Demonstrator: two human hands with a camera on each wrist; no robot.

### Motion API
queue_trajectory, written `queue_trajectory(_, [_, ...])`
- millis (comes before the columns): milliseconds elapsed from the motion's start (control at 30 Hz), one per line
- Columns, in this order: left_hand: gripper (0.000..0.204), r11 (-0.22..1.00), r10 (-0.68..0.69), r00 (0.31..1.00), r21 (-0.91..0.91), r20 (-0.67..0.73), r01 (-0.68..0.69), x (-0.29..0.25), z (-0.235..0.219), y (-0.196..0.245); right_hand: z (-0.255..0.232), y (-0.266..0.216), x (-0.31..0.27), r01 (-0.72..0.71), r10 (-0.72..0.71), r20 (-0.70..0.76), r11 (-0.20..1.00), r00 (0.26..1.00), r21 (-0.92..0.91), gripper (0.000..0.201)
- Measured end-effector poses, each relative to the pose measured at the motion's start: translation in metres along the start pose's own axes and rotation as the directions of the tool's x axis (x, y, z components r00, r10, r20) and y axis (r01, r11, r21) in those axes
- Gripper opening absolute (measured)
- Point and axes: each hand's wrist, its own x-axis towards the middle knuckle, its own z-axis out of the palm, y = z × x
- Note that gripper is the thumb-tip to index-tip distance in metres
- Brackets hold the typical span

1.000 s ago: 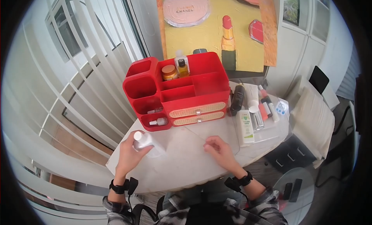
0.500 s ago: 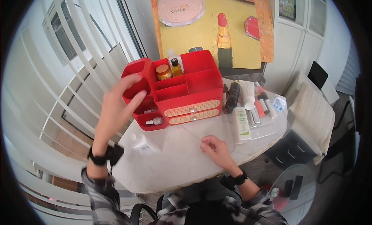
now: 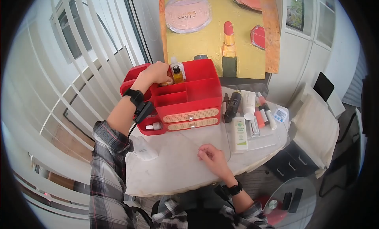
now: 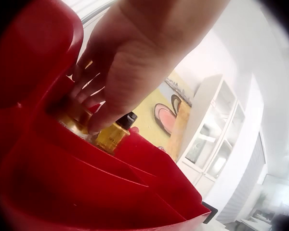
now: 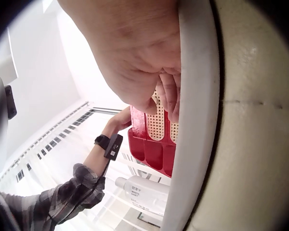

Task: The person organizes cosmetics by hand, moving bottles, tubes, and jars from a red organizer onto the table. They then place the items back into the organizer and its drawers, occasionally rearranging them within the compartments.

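My left hand point(image 3: 156, 72) reaches into the back left compartment of the red organizer point(image 3: 203, 95). Its thumb and fingers close around a gold-lidded jar point(image 4: 73, 121), mostly covered by the hand. Right beside the jar stands a small bottle of yellow liquid with a black cap point(image 3: 177, 74), and a clear bottle point(image 3: 175, 64) is behind it. My right hand point(image 3: 213, 158) rests over the front of the white table point(image 3: 177, 170), fingers loosely curled with nothing in them. A white bottle point(image 3: 144, 148) stands on the table at the left, under the left forearm.
A clear tray point(image 3: 258, 143) on the right holds a black bottle point(image 3: 233, 104), a white tube point(image 3: 248, 102), a white-and-green bottle point(image 3: 239, 132) and several small cosmetics. A small bottle point(image 3: 153, 126) lies in the organizer's front left cup. Blinds line the left side.
My left hand let go of the white bottle, leaving it on the table, then moved up and over the organizer to the gold-lidded jar. The right hand has stayed nearly in place.
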Motion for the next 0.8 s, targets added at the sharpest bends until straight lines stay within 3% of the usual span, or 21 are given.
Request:
queue_trajectory(233, [0.038,0.999,-0.005,0.999,0.034,0.052,0.003,0.007,0.001,0.0,0.001,-0.002,0.0,0.023,-0.024,-0.023,0.999,0.999,-0.035,0.016])
queue_trajectory(300, [0.043,0.997,0.021,0.996,-0.072,0.089,-0.015,0.005,-0.003,-0.002,0.001,-0.003,0.0,0.029,-0.029,-0.023,0.999,0.999,-0.035,0.016])
queue_trajectory(400, [0.043,0.999,-0.043,0.991,-0.007,0.126,0.045,-0.002,-0.006,0.004,0.0,-0.006,0.0,0.031,-0.032,-0.018,0.998,0.999,-0.055,0.016])
queue_trajectory(533, [0.045,0.996,-0.005,0.991,-0.085,0.132,0.016,-0.012,-0.014,0.003,0.0,-0.01,-0.001,0.007,-0.007,0.0,0.998,1.0,-0.067,0.015])
queue_trajectory(600, [0.048,0.994,0.03,0.998,-0.103,-0.048,-0.035,-0.02,-0.02,-0.002,-0.001,-0.011,-0.001,0.005,-0.006,-0.003,0.998,1.0,-0.063,0.015])
queue_trajectory(733, [0.047,0.992,0.048,0.983,-0.103,-0.18,-0.068,-0.04,-0.04,-0.009,0.001,-0.007,-0.001,-0.005,0.004,-0.009,0.998,1.0,-0.056,0.014])
queue_trajectory(800, [0.043,0.978,0.038,0.944,-0.179,-0.329,-0.102,-0.058,-0.052,-0.005,0.001,-0.007,-0.002,-0.011,0.011,-0.009,0.999,1.0,-0.045,0.015])
